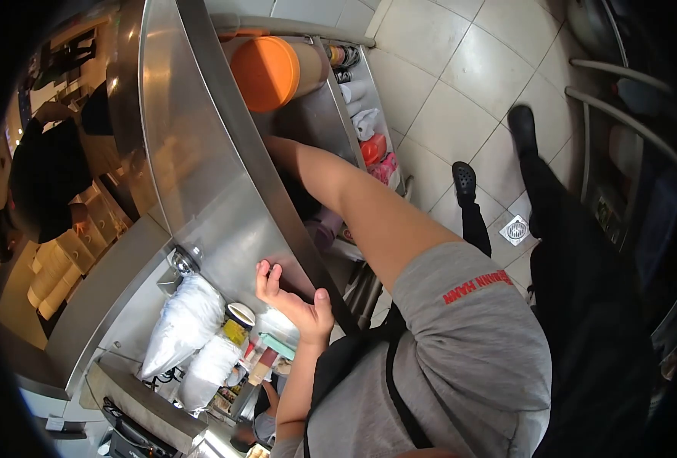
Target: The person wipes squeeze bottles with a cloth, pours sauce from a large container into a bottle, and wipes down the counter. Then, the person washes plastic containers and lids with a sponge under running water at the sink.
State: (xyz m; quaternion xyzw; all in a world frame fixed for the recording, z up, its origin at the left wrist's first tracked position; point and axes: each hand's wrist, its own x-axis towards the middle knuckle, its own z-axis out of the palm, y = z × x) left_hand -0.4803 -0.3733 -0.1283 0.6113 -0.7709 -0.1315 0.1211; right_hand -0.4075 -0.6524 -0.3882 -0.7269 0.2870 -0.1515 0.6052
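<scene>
My left hand [296,309] is held up beside the edge of the steel counter [209,168]. Its thumb stands apart from the loosely bent fingers, and nothing is in it. My right forearm [315,172] reaches under the counter's rim, beside the shelf unit [331,114]. The counter hides my right hand, so what it touches does not show. Close to that arm stands a large tub with an orange lid [264,74].
White bags [190,317] and a yellow container [237,328] stand beyond my left hand. A narrow shelf holds a red item [373,149]. Black-clad legs with dark clogs [465,179] are on the tiled floor [461,76]. A person in black [48,183] appears past the counter.
</scene>
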